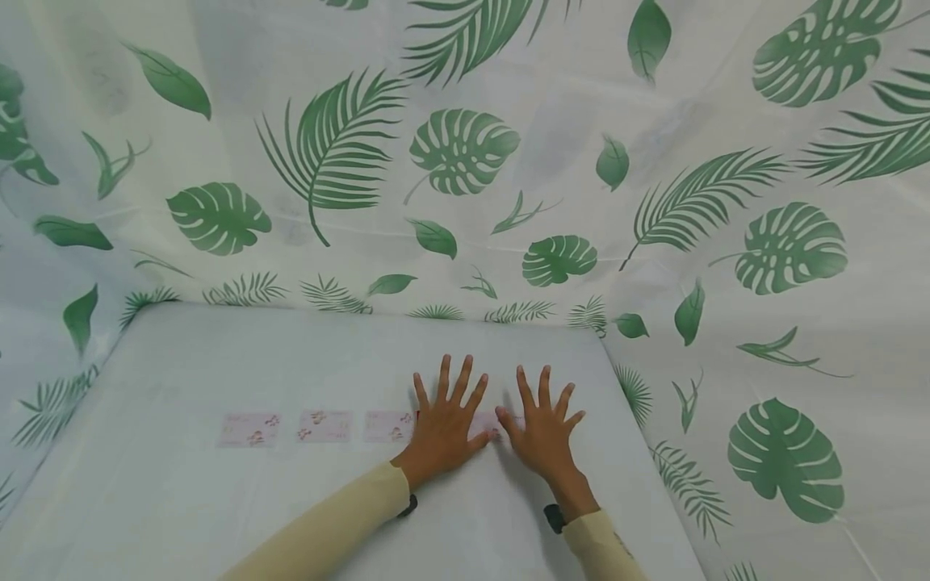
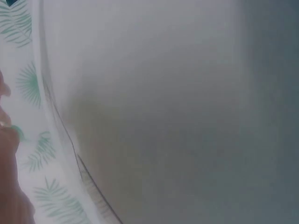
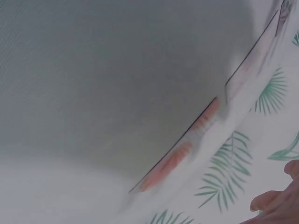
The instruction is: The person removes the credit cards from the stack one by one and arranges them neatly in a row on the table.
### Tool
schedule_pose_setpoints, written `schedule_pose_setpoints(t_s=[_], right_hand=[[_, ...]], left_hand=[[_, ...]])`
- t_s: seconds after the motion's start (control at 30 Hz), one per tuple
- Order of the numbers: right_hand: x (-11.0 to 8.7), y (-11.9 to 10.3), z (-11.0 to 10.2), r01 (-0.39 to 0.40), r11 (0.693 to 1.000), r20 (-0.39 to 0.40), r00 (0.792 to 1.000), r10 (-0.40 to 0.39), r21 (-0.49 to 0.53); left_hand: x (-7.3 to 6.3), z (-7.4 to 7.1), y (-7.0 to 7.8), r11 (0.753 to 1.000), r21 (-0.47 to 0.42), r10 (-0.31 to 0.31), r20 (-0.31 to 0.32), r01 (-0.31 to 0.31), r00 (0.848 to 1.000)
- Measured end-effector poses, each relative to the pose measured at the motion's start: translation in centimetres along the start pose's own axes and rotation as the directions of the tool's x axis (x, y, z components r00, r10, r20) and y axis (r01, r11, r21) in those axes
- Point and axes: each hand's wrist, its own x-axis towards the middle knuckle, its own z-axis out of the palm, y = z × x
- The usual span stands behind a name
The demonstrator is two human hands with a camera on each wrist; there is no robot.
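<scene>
Pale pink printed cards lie in a row across the white table: a far-left card (image 1: pixel 249 430), a second card (image 1: pixel 324 426), and a third card (image 1: pixel 385 426) that meets the left hand's edge. My left hand (image 1: pixel 441 428) is spread with straight fingers over the row, just right of the third card. Beside it, my right hand (image 1: pixel 543 432) is also spread, its thumb over a further pink card (image 1: pixel 483 421) between the hands. Both hands hide parts of the row. In the right wrist view, cards (image 3: pixel 168 165) show edge-on, with fingers (image 3: pixel 268 200) at the lower right.
The white tabletop (image 1: pixel 182 500) extends in front of the cards and to the left. Sheeting with green leaf prints (image 1: pixel 465 152) hangs behind and at both sides of the table. Dark bands (image 1: pixel 555 518) sit at the wrists.
</scene>
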Motion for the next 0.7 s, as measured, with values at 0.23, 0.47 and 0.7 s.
schedule_pose_setpoints(t_s=[0.23, 0.47, 0.7], right_hand=[[-0.1, -1.9, -0.3, 0.02, 1.0, -0.015, 1.0, -0.02, -0.006], [-0.1, -3.6, -0.5, 0.043, 0.999, -0.004, 0.999, -0.043, -0.005], [-0.3, -5.4, -0.6, 0.085, 0.996, -0.024, 0.996, -0.085, 0.005]], left_hand=[[-0.6, -0.8, -1.2, 0.999, 0.038, -0.017, -0.003, 0.017, 1.0], [-1.6, -2.0, -2.4, 0.998, 0.044, -0.04, 0.01, 0.04, 0.999], [-2.6, -3.1, -4.0, 0.997, 0.029, -0.071, -0.005, 0.071, 0.997]])
